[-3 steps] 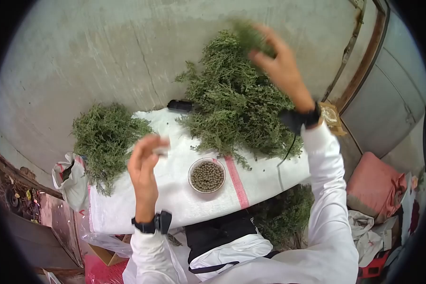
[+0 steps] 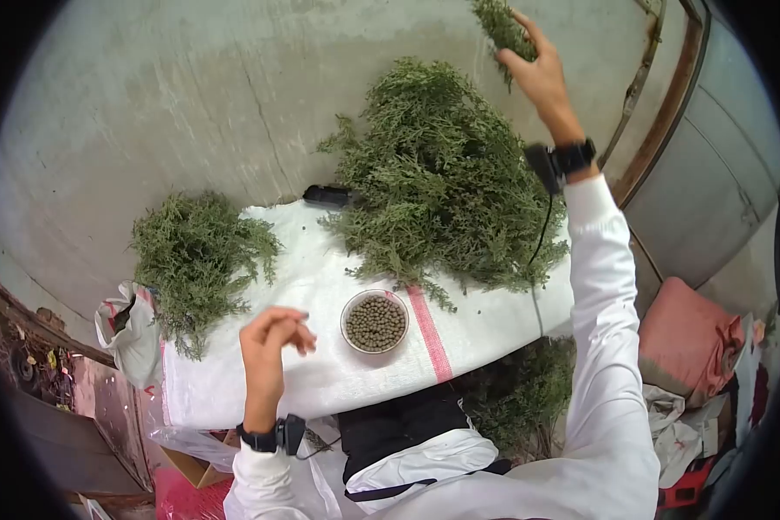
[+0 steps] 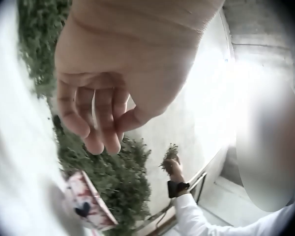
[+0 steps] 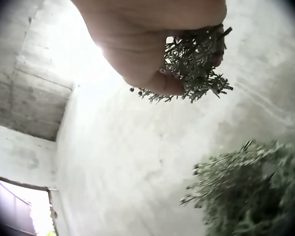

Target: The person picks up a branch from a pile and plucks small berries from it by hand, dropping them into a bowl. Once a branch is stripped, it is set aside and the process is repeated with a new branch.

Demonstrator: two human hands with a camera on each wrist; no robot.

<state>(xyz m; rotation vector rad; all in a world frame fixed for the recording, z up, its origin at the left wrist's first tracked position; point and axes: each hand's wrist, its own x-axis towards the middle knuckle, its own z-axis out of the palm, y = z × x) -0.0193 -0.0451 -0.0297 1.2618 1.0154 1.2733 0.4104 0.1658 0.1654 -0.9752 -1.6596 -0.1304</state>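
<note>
High in front of the wall, my right hand (image 2: 542,76) grips a green leafy sprig (image 2: 499,28). Small round buds show on the sprig's stems in the right wrist view, where the thumb and fingers curl round it. Below the hand stands a large heap of cut green branches (image 2: 442,182). My left hand (image 2: 267,351) hovers over the table with loosely bent fingers and nothing in them. To its right is a round bowl (image 2: 344,329) of small grey-green balls (image 2: 374,322). A smaller heap of branches (image 2: 195,256) lies at the table's left end.
A white sheet (image 2: 321,251) with a pink stripe (image 2: 431,334) covers the table against the wall. A black case (image 2: 328,195) lies at the back edge. More branches (image 2: 529,399) are under the table. A white sack (image 2: 143,342) stands left, a red sack (image 2: 686,334) right.
My right hand has risen and moved right with the sprig, away from the large heap. The left hand has lowered a little toward the table's front.
</note>
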